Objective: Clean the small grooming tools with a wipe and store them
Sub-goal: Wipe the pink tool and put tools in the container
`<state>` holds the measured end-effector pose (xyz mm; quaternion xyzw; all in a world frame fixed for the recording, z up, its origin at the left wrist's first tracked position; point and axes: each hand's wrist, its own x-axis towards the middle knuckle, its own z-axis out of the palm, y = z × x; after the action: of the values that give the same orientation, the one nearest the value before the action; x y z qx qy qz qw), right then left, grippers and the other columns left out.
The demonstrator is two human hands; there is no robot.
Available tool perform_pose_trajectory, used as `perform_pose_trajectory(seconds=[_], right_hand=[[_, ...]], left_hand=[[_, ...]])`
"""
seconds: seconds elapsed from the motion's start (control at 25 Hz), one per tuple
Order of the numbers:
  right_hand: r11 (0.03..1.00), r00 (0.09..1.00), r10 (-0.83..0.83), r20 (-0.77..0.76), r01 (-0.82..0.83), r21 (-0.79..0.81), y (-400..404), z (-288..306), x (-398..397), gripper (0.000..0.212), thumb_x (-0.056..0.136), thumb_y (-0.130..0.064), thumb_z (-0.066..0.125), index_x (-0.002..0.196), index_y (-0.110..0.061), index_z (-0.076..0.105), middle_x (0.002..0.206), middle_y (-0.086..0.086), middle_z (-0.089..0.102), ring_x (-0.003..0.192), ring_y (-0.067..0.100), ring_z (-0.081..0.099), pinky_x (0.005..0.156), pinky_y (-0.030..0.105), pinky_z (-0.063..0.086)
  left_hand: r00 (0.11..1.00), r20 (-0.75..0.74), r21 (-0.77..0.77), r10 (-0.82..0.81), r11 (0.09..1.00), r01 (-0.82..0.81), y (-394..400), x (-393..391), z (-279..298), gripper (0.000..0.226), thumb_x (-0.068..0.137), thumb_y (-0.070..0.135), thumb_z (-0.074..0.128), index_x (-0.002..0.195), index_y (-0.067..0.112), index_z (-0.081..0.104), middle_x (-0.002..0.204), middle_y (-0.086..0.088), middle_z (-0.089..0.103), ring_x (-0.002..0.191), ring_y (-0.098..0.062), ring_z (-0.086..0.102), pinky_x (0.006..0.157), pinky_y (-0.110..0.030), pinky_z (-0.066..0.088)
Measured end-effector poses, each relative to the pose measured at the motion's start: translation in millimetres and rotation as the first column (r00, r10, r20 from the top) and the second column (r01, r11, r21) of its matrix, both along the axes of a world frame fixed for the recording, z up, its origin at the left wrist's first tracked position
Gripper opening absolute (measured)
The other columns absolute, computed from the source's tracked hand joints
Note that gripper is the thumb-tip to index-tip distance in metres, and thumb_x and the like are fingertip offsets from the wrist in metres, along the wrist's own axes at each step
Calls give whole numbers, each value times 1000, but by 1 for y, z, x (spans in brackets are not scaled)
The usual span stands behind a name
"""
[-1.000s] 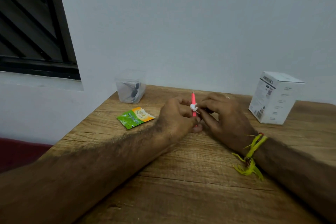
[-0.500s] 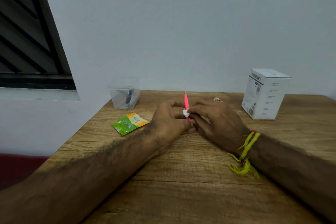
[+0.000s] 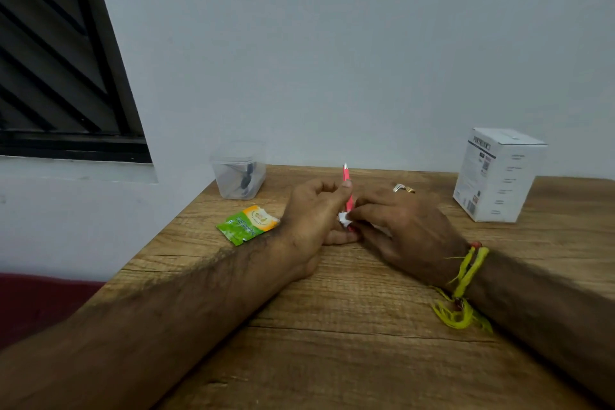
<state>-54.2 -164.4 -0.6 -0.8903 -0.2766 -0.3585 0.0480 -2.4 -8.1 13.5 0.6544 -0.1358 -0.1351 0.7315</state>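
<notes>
A thin pink grooming tool [image 3: 346, 178] with a metal tip stands nearly upright over the wooden table [image 3: 349, 326]. My left hand [image 3: 311, 216] holds it between thumb and fingers. My right hand [image 3: 404, 230] pinches a small folded white wipe [image 3: 343, 219] against the tool's lower part. A clear plastic container [image 3: 240, 173] with dark tools inside stands at the back left. A small metal tool [image 3: 403, 189] lies on the table behind my right hand.
A torn green and orange wipe sachet [image 3: 248, 224] lies left of my left hand. A white carton [image 3: 498, 175] stands at the back right. The table meets a white wall behind, with a louvred window [image 3: 56, 70] at the left.
The wipe in my right hand has slid down the pink tool toward its lower end. The view has tilted up a little, so both hands sit lower in the frame.
</notes>
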Motion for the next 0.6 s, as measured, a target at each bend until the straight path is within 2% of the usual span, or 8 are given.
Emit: perform_pose_trajectory(seconds=[0.12,0.24,0.32,0.48,0.6], right_hand=[[1000,1000,19,-15,-19,-15,0,2,-5,15,83,-16,66,93,-11,75,109,2,71,89,23,69,73,34,55],[1000,1000,-4,6,5,-28,3,3,-5,15,85,-18,65,94,-12,75,110,1,71,89,22,69,73,32,53],[999,1000,-1,-15,0,-47,5,2,-4,18,87,-22,60,94,-13,74,110,0,70,86,23,68,69,34,55],[988,995,-104,12,105,-111,8,3,-3,25,88,-30,51,93,-18,72,105,-2,70,76,23,65,63,32,48],[980,992,-122,9,122,-154,9,4,-5,25,86,-34,51,86,-19,70,98,-2,70,74,24,64,60,32,47]], left_hand=[[1000,-4,23,20,1000,-20,-2,1,-2,22,95,25,66,110,10,64,97,-11,73,70,-19,71,54,-29,57],[998,-35,-15,58,998,-58,1,2,0,22,97,24,64,113,9,62,100,-16,72,65,-20,71,52,-30,58],[997,-28,-14,70,997,-70,1,3,-2,21,98,23,63,112,8,61,96,-14,72,63,-20,70,51,-30,57],[993,-16,-51,114,992,-114,0,3,-4,20,99,21,60,111,5,60,90,-13,69,60,-20,68,50,-30,58],[992,37,-33,123,992,-122,-4,1,-2,19,100,21,58,110,5,60,77,-6,70,55,-15,68,49,-31,58]])
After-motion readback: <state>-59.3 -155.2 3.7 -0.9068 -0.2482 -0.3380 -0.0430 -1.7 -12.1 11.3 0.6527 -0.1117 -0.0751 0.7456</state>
